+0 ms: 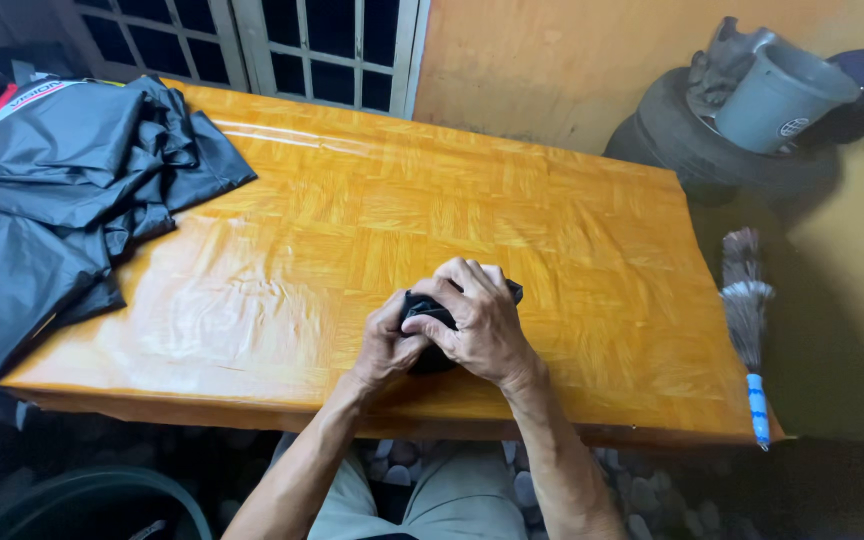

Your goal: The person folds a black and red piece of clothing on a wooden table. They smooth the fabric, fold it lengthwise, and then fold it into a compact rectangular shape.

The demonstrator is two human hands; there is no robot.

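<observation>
A small black bundle of cloth (430, 322) is being squeezed into a tight wad between both hands, just above the near edge of the orange table (372, 220). The left hand (384, 348) is closed around its lower side, and the right hand (480, 322) is clamped over the top, fingers curled down. Judging by its compactness, the rolling step appears close to finished; a firm, even press would be needed to keep it from springing loose. A heap of dark garments (62, 200) lies well left of the left hand.
</observation>
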